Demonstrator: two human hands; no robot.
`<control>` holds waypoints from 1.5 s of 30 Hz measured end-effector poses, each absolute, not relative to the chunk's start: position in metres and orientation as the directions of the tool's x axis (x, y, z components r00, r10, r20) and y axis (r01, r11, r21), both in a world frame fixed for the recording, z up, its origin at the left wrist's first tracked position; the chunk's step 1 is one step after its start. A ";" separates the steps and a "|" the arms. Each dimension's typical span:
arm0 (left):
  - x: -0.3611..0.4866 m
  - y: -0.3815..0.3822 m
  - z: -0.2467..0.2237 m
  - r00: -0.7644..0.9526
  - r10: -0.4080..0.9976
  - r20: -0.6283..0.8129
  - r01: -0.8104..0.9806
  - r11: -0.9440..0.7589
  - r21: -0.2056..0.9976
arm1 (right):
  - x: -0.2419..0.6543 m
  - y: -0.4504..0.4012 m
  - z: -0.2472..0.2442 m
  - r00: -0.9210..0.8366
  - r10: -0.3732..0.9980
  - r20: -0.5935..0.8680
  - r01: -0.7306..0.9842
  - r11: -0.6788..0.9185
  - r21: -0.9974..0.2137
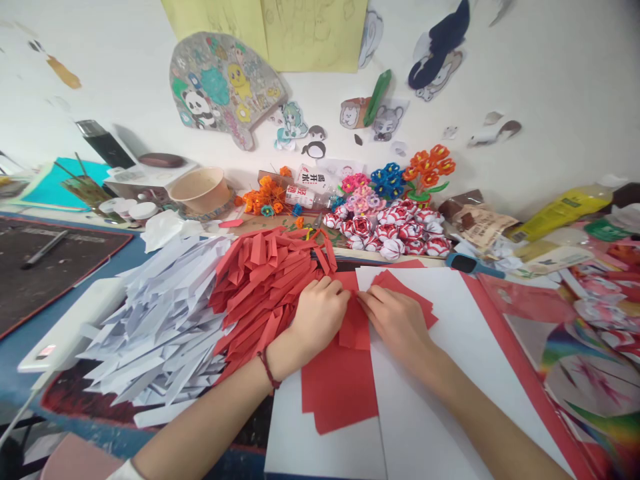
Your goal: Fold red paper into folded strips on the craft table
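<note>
Both of my hands meet over a small piece of red paper [354, 325], pinching its upper part. My left hand [321, 310] has its fingers curled on the left side of the sheet, and a dark red cord bracelet circles that wrist. My right hand [395, 317] grips the right side with thumb and fingertips pressed together. Beneath lie larger red sheets [343, 393] on white paper [425, 407]. More red pieces [417, 300] stick out behind my right hand. Left of my hands is a heap of folded red strips [265, 273].
Folded white strips [165, 313] are piled farther left, beside a white power bank-like device [75, 327] with a cable. Red-and-white paper flowers [390, 230], a paper bowl [200, 190] and a plastic bottle [563, 207] stand along the wall. A smartwatch [473, 265] lies behind the paper.
</note>
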State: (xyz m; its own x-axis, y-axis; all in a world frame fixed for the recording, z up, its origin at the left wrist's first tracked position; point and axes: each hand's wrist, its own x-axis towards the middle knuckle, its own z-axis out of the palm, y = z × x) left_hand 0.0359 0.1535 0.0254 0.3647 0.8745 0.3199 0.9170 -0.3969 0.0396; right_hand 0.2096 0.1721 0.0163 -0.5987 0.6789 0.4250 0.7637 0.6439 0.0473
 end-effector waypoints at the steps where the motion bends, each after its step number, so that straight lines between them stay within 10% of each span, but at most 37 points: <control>1: 0.036 0.154 0.025 0.369 0.873 0.320 0.915 -0.401 0.038 | 0.210 0.172 0.016 -0.610 0.671 0.420 0.757 0.650 0.061; 45: 0.039 0.149 0.029 0.324 0.926 0.194 0.927 -0.352 0.131 | 0.211 0.178 0.008 -0.718 0.565 0.407 0.661 0.737 0.141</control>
